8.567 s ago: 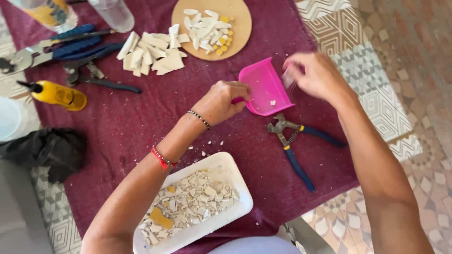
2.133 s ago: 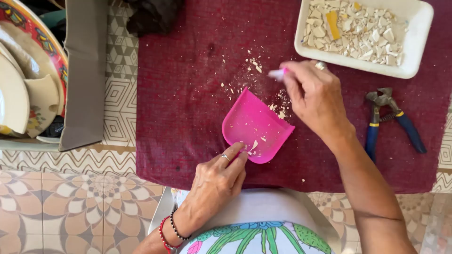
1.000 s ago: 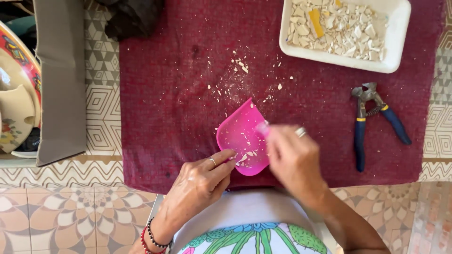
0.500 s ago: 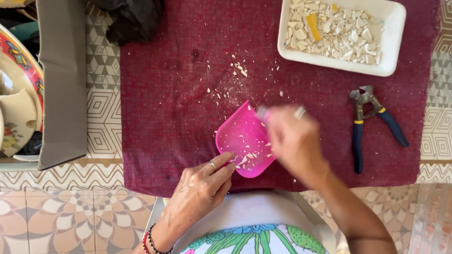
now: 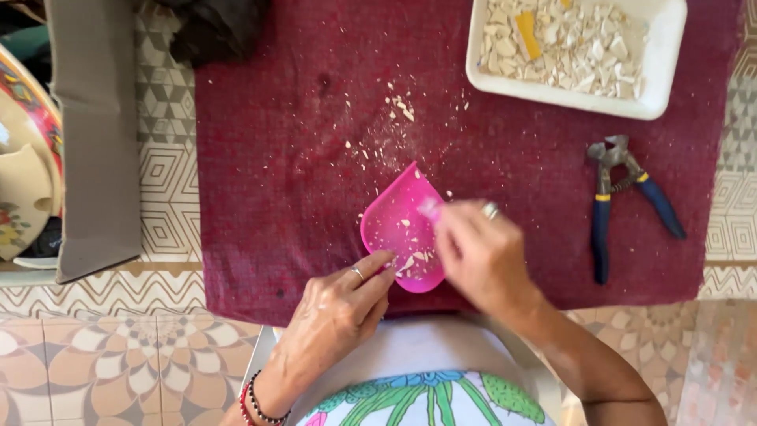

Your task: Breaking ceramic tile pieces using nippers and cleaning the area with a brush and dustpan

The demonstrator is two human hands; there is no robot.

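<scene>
Left hand: the left hand lay low on the dark red cloth, its fingers stretched out and touching the near left edge of the pink dustpan; they steadied it rather than wrapped around it, so the hand was unclenched.
Right hand: the right hand was blurred by motion; its fingers were clenched around something small and pale pink at the pan's right side, too smeared to identify.
Pink dustpan: it sat flat on the cloth near the front edge of the desk, between the two hands, with a few pale crumbs inside; its right edge was partly hidden behind the right hand.
Crumbs: pale fragments were scattered on the cloth just beyond the pan's far tip.
White tray: the white tray held broken pale chips and one yellow piece; its top edge was cut off by the frame.
Pliers: the blue-handled pliers lay on the cloth to the right, well apart from both hands.
Dark bundle: a dark bundle at the top was cut off and hard to make out.
Left margin: a grey cardboard flap covered part of a painted bowl, which showed only in part.
Body: a patterned garment filled the bottom edge.
</scene>
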